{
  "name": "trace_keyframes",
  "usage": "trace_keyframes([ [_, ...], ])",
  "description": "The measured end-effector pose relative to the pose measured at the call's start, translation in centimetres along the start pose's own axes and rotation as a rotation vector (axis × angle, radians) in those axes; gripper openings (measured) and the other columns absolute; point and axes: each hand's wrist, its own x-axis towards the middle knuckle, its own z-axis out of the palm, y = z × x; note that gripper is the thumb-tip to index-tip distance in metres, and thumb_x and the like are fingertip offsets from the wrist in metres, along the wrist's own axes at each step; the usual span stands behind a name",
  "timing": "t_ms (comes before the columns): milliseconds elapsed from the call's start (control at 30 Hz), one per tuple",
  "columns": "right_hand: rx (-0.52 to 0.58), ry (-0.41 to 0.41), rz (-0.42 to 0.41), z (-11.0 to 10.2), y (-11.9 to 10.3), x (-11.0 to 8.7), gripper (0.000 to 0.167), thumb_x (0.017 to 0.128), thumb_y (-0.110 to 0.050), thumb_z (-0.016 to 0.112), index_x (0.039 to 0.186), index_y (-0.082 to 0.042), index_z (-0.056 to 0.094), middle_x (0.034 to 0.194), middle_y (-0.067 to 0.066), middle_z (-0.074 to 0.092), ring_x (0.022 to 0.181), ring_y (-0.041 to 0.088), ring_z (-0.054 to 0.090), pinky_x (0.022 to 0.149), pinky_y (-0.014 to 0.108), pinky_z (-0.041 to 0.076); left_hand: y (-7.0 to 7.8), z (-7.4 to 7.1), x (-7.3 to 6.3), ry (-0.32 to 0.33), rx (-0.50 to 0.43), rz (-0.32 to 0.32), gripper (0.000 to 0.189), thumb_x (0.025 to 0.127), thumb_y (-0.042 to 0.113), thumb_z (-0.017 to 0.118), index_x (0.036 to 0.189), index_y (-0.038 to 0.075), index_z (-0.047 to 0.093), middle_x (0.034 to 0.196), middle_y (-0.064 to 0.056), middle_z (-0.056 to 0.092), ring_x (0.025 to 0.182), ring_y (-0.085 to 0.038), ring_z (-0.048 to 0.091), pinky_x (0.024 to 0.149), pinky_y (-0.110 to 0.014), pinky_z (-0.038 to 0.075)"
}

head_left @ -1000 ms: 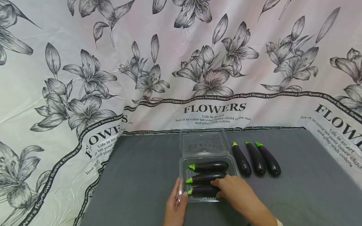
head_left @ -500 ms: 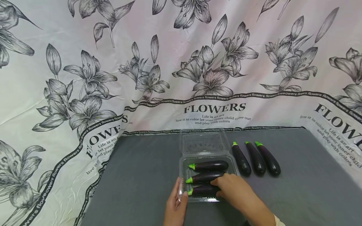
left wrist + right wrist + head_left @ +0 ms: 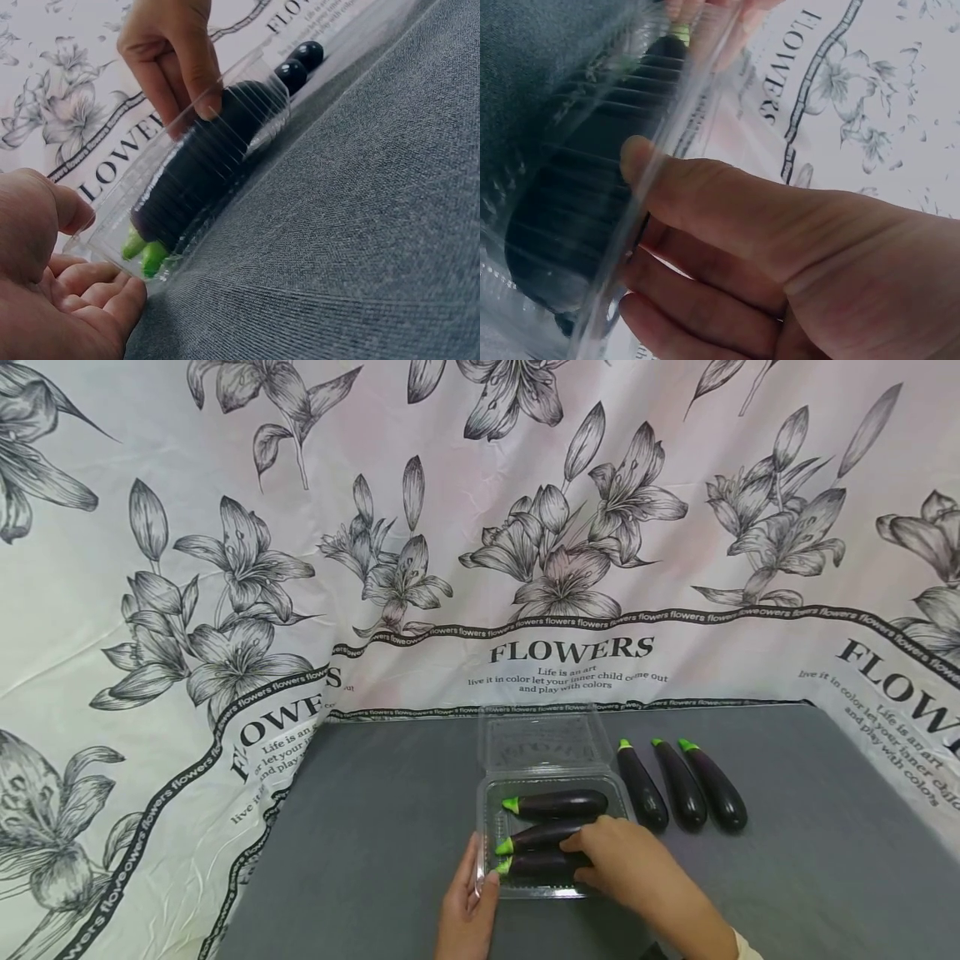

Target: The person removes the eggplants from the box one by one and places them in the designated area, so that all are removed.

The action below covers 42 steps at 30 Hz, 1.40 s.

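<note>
A clear plastic clamshell container (image 3: pixel 482 814) lies on the table with its lid (image 3: pixel 543 742) folded back. Three dark purple eggplants with green stem ends lie crosswise inside: one at the back (image 3: pixel 562 804), one in the middle (image 3: pixel 536 837), one in front (image 3: pixel 540 866). My left hand (image 3: pixel 468 906) holds the container's left front corner, thumb at the rim and fingers outside the wall. Reaching in from the right, my right hand (image 3: pixel 618 860) grips the front eggplant near its thick end. In the right wrist view the thumb (image 3: pixel 637 161) lies against this eggplant (image 3: pixel 585 180).
To the right of the container, three more eggplants lie side by side on the grey table (image 3: pixel 375 827): a near one (image 3: pixel 641 787), a middle one (image 3: pixel 681 785) and an outer one (image 3: pixel 714 787). A flower-printed cloth (image 3: pixel 397 672) hangs along the back and sides.
The middle eggplant's stem end has shifted slightly toward the front eggplant. Both hands stay almost where they were, the right hand with its grip on the front eggplant.
</note>
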Motion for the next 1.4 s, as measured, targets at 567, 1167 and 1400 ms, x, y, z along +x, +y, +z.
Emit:
trace_keyframes([
  [567,-0.029,0.144,-0.003,-1.0,0.5,-1.8,0.034,0.081,-0.023,0.093,0.114,-0.023,0.084,0.099,0.002,0.081,0.078,0.017,0.071,0.059,0.032,0.053,-0.1,0.1,-0.1,0.011,-0.036,-0.004,0.063,0.107,0.009,0.062,0.162,-0.005,0.034,0.163,-0.030,0.036,0.145,-0.038,0.037,0.105,-0.011,0.039],
  [1167,0.041,0.211,0.148,-2.7,0.9,-3.6,0.037,0.086,-0.025,0.089,0.122,-0.022,0.082,0.086,-0.004,0.078,0.059,0.002,0.052,0.055,0.030,0.043,-0.1,0.2,-0.1,-0.005,-0.045,-0.005,0.063,0.107,0.009,0.062,0.162,-0.006,0.034,0.163,-0.030,0.036,0.146,-0.036,0.036,0.105,-0.012,0.040],
  [1400,0.048,0.190,0.159,-3.2,1.3,-4.2,0.039,0.090,-0.025,0.087,0.128,-0.021,0.079,0.062,-0.015,0.058,0.050,0.002,0.042,0.053,0.027,0.039,0.1,0.2,0.0,-0.007,-0.059,-0.009,0.063,0.107,0.006,0.061,0.162,-0.006,0.033,0.163,-0.029,0.036,0.147,-0.035,0.035,0.106,-0.012,0.039],
])
